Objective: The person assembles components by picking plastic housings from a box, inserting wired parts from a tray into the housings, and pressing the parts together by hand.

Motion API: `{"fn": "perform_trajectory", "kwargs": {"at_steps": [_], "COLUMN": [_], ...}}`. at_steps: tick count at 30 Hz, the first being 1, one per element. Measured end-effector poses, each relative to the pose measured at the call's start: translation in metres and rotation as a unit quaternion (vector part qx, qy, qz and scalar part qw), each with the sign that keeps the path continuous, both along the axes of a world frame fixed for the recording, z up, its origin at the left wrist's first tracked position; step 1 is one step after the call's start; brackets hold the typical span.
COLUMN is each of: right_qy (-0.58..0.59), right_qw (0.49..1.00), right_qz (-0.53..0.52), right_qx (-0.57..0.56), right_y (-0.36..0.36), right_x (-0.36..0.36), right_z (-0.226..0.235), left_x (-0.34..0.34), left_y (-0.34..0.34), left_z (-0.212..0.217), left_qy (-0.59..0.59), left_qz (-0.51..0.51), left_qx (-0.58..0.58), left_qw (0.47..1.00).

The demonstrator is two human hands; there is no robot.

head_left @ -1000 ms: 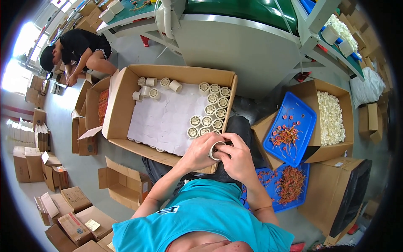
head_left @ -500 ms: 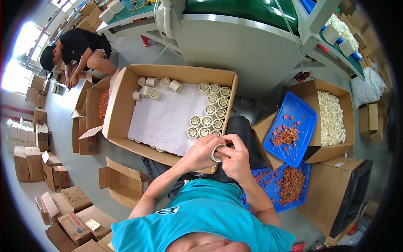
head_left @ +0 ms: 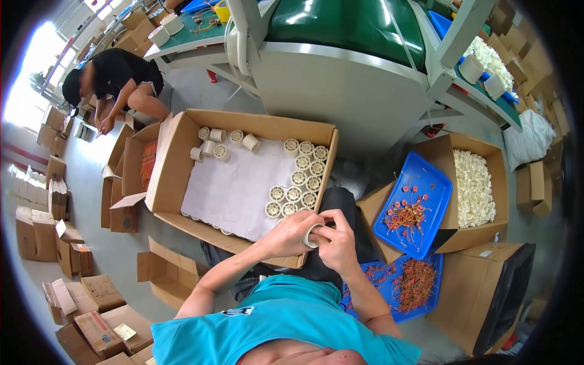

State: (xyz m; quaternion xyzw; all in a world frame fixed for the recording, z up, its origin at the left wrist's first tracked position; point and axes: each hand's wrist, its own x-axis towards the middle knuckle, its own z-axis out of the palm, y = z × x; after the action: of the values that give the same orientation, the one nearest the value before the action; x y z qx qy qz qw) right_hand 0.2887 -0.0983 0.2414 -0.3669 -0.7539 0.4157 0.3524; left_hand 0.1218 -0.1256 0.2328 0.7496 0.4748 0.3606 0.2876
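My left hand [head_left: 296,232] is closed round the side of a short white plastic cylinder [head_left: 310,237], over the near right edge of the open cardboard box [head_left: 228,242]. My right hand [head_left: 338,246] is closed on the same cylinder, its thumb and fingers at the open rim and partly inside. What lies inside the cylinder is hidden by my fingers. On the white paper [head_left: 237,188] in the box, several like white cylinders [head_left: 293,194] stand in rows at the right, slotted ends up. Several more [head_left: 219,152] lie or stand loosely at the far left.
At my right, a blue tray [head_left: 398,210] holds red and orange wired parts, beside a box of small white pieces [head_left: 474,188]. A lower blue tray [head_left: 398,313] holds more wires. A green-belted machine [head_left: 347,79] stands ahead. Another person [head_left: 115,79] crouches at far left, near cardboard boxes.
The view has shifted slightly, so the box and machine sit a little lower. Both my hands stay on the cylinder, fingers moving only slightly.
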Motion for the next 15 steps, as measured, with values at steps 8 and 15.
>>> {"fn": "perform_trajectory", "kwargs": {"at_steps": [8, 15], "right_qy": [0.209, 0.076], "right_qw": [0.957, 0.918], "right_qz": [-0.128, -0.389], "right_qx": [-0.157, -0.012], "right_y": [0.035, 0.076], "right_x": [0.033, 0.13], "right_z": [-0.004, -0.052], "left_x": [-0.028, -0.126], "left_y": [0.076, 0.275], "left_z": [0.014, 0.124], "left_qy": [0.082, 0.134], "left_qz": [0.049, 0.288], "left_qx": [0.058, 0.334], "left_qw": [0.994, 0.888]}}
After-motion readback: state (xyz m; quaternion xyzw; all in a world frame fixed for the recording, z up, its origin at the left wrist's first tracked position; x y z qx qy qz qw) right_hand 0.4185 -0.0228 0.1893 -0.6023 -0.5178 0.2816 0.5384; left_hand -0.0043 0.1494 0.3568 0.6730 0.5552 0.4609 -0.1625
